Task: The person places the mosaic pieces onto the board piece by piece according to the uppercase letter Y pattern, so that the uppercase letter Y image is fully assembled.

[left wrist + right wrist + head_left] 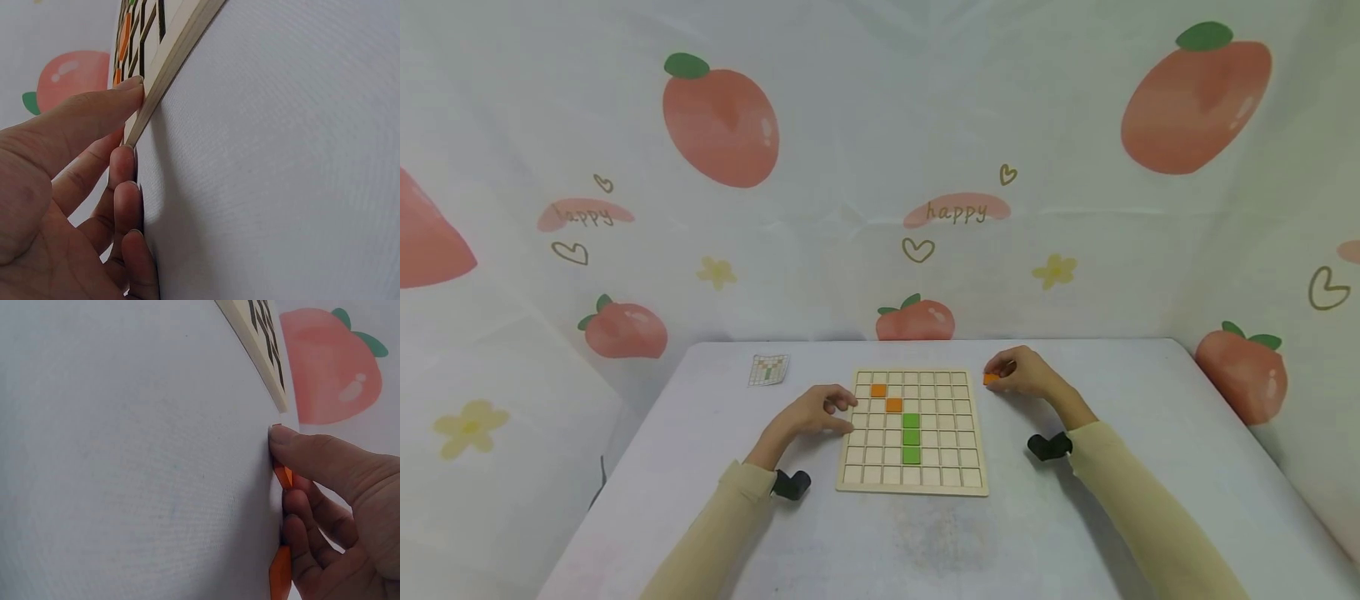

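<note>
A square wooden grid board (913, 492) lies on the table. Two orange tiles sit diagonally in its upper left cells, the lower one (894, 405) above a column of three green tiles (912, 437). My left hand (815, 411) rests at the board's left edge, thumb and fingers spread apart; in the left wrist view its thumb tip touches the board's rim. Beyond the board's upper right corner, my right hand (1024, 373) pinches an orange tile (284, 476) low over the table. A second orange tile (280, 575) shows below the fingers in the right wrist view.
A small card (768, 370) printed with a coloured grid pattern lies at the back left of the white table (700, 392). Behind the table hangs a cloth (850, 275) with fruit prints. Each wrist wears a black camera mount (1049, 447).
</note>
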A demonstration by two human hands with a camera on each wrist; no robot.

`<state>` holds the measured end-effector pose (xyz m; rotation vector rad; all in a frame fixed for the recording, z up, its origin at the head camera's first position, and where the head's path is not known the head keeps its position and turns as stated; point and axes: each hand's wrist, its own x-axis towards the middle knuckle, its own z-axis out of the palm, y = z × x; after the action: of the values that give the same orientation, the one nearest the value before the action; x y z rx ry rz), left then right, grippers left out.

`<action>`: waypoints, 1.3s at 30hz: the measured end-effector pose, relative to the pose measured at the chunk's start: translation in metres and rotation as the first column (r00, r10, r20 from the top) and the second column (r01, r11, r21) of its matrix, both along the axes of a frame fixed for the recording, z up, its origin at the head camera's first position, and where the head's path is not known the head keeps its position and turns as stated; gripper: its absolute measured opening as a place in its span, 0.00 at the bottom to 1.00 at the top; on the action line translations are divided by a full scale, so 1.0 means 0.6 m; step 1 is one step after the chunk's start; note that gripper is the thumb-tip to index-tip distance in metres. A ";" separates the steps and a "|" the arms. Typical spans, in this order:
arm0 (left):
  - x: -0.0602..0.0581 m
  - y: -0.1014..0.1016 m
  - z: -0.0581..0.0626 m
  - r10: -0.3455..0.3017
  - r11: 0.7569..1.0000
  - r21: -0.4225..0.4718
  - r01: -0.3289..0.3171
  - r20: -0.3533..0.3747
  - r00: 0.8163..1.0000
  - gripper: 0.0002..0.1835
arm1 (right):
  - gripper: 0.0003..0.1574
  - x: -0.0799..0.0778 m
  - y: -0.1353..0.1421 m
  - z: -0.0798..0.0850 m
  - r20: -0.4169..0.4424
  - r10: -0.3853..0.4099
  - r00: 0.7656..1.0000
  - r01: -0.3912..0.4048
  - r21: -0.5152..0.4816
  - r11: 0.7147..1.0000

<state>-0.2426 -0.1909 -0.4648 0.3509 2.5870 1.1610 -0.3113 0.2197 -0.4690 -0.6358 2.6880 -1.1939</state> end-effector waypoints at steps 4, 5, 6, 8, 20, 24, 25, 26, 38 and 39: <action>0.000 0.001 0.000 0.003 1.000 -0.004 -0.003 -0.002 1.000 0.20 | 0.13 0.000 0.001 -0.002 -0.003 -0.003 1.000 0.003 0.004 1.000; 0.000 0.001 0.000 0.003 1.000 -0.004 -0.003 -0.003 1.000 0.20 | 0.13 0.000 0.001 -0.003 -0.005 -0.005 1.000 0.005 0.005 1.000; 0.000 0.002 0.001 0.004 1.000 -0.008 -0.004 -0.005 1.000 0.20 | 0.13 0.000 0.002 -0.003 -0.011 -0.004 1.000 0.004 0.006 1.000; 0.000 0.003 0.001 0.010 1.000 -0.011 -0.010 -0.005 1.000 0.20 | 0.13 -0.001 0.002 -0.004 -0.022 -0.007 1.000 0.007 0.004 1.000; 0.000 0.001 0.001 0.024 1.000 -0.015 -0.024 0.003 1.000 0.20 | 0.15 0.010 -0.017 0.002 -0.048 0.073 0.996 -0.079 -0.126 0.989; 0.000 0.000 0.001 0.025 1.000 -0.013 -0.025 0.008 1.000 0.20 | 0.16 0.017 -0.028 0.002 -0.044 0.111 0.993 -0.116 -0.146 0.982; 0.000 0.000 0.001 0.026 1.000 -0.013 -0.026 0.009 1.000 0.20 | 0.16 0.019 -0.032 0.001 -0.045 0.118 0.992 -0.124 -0.148 0.981; 0.000 0.000 0.001 0.027 1.000 -0.013 -0.027 0.010 1.000 0.20 | 0.16 0.021 -0.035 0.001 -0.041 0.122 0.992 -0.127 -0.149 0.981; 0.002 0.001 -0.001 0.018 1.000 -0.004 -0.018 0.004 1.000 0.20 | 0.16 0.046 -0.084 0.005 -0.033 0.200 0.979 -0.202 -0.157 0.967; 0.002 0.002 -0.001 0.019 1.000 -0.006 -0.019 0.003 1.000 0.20 | 0.16 0.049 -0.088 0.006 -0.023 0.200 0.980 -0.201 -0.156 0.967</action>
<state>-0.2416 -0.1899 -0.4653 0.3231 2.5957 1.1595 -0.2820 0.1669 -0.4651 -0.9115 2.4795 -1.3578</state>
